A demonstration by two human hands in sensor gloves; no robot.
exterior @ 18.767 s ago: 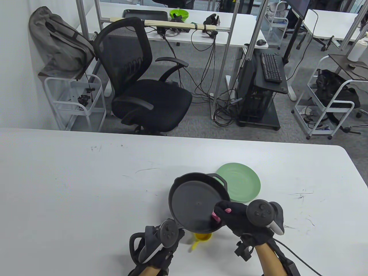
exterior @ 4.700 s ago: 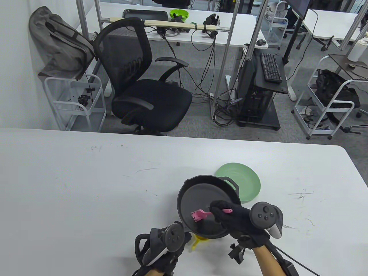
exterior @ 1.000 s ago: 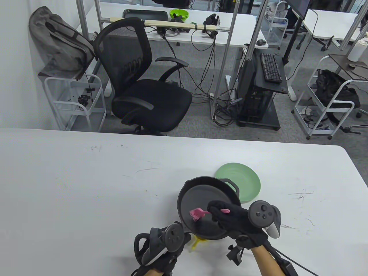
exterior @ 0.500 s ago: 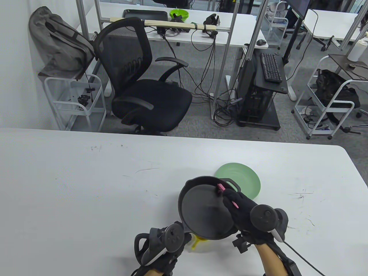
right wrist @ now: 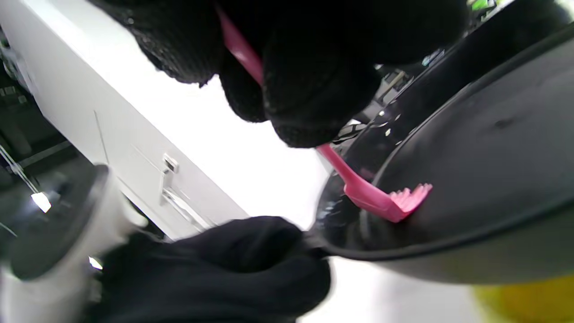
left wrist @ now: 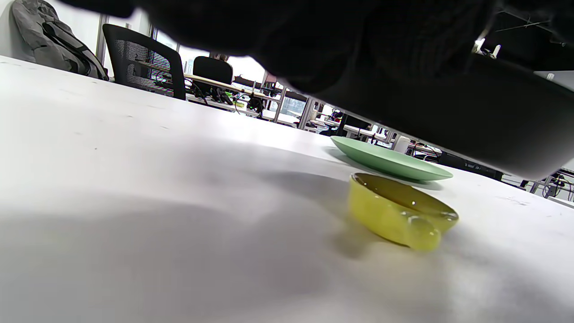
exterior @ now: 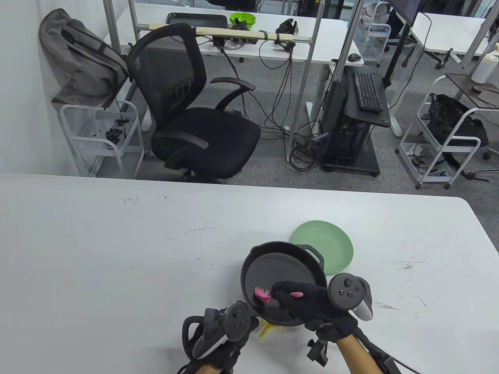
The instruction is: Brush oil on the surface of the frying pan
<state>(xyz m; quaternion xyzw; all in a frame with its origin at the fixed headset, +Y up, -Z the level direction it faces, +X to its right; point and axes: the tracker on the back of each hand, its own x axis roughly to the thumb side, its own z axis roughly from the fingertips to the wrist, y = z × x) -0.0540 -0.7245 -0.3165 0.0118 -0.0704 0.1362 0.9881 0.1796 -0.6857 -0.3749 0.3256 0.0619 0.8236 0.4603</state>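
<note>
Frying pan [exterior: 283, 269]: your right hand [exterior: 308, 302] fingers [right wrist: 314, 89] pinch the pink silicone brush [right wrist: 381, 199], bristles on the pan's near-left floor. Left hand [exterior: 218, 335] grips the pan handle, pan raised off the table [exterior: 117, 253] above the yellow oil dish [left wrist: 399, 211]; green plate [exterior: 331, 249] just behind.

Right wrist view: a pink brush touches the inside of a black frying pan.

The right hand [right wrist: 287, 58], in a black glove, hangs from the top edge, and its fingers [right wrist: 314, 103] pinch the thin handle of the pink brush [right wrist: 381, 199]. The brush slants down to the right, and its short bristles lie on the dark inner surface of the frying pan [right wrist: 493, 157], near the rim. At the bottom the left hand [right wrist: 224, 273], also in a black glove, grips the pan at its edge. A yellow thing [right wrist: 529, 300] shows under the pan at the lower right corner, blurred. The white worktop [right wrist: 148, 121] is behind the hands.
</note>
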